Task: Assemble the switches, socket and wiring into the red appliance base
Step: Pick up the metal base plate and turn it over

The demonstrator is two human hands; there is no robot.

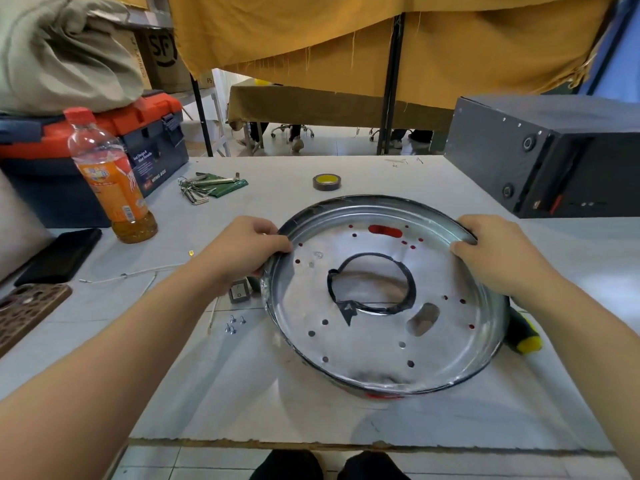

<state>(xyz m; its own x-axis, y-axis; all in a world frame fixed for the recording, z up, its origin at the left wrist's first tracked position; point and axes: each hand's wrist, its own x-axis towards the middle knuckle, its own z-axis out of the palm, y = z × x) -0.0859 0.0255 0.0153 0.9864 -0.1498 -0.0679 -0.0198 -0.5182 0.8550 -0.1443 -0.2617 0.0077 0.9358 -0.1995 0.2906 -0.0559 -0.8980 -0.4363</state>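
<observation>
Tabletop (242,393): white, cluttered workspace.
Base (384,296): round pan, centred between the hands.
Left hand (242,247): grips left rim.
Right hand (498,254): grips right rim.
Switch (239,292): just beside base, nearer left hand.

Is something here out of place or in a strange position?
The screwdriver lies partly under the right edge of the metal base, which both hands hold by the rim. Four loose screws lie scattered beside the left edge.
</observation>
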